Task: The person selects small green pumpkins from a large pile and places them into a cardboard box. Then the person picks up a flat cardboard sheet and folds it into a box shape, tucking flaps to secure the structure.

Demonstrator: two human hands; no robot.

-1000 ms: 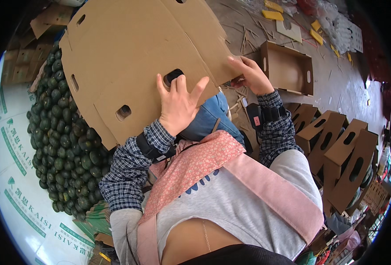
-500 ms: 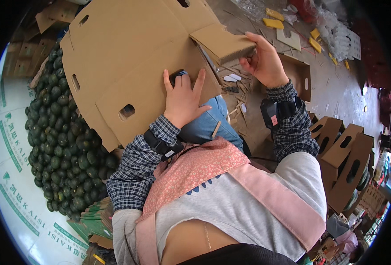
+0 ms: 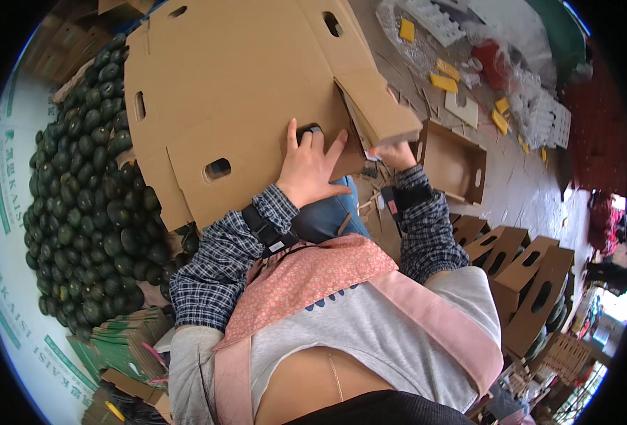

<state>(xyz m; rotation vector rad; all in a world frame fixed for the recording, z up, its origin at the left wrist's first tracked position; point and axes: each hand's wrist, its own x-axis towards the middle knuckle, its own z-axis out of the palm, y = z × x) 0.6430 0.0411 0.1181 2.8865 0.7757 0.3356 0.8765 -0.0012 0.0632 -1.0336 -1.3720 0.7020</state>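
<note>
A large flat brown cardboard box blank (image 3: pixel 228 92) with oval cut-out holes lies across my lap. My left hand (image 3: pixel 312 164) presses flat on its lower panel, fingers spread, right beside one of the holes. My right hand (image 3: pixel 396 154) grips the underside of a side flap (image 3: pixel 380 106) that is bent upward along its crease at the blank's right edge. Both wrists carry black bands over checked sleeves.
A big heap of dark green round fruit (image 3: pixel 87 198) lies on a white printed sheet at my left. An assembled open cardboard box (image 3: pixel 455 159) sits on the floor to the right, several folded boxes (image 3: pixel 533 283) stand lower right, and yellow scraps are scattered beyond.
My right hand has bent the side flap up and moved in under it. The blank has shifted across my lap, while my left hand stays pressed on the panel.
</note>
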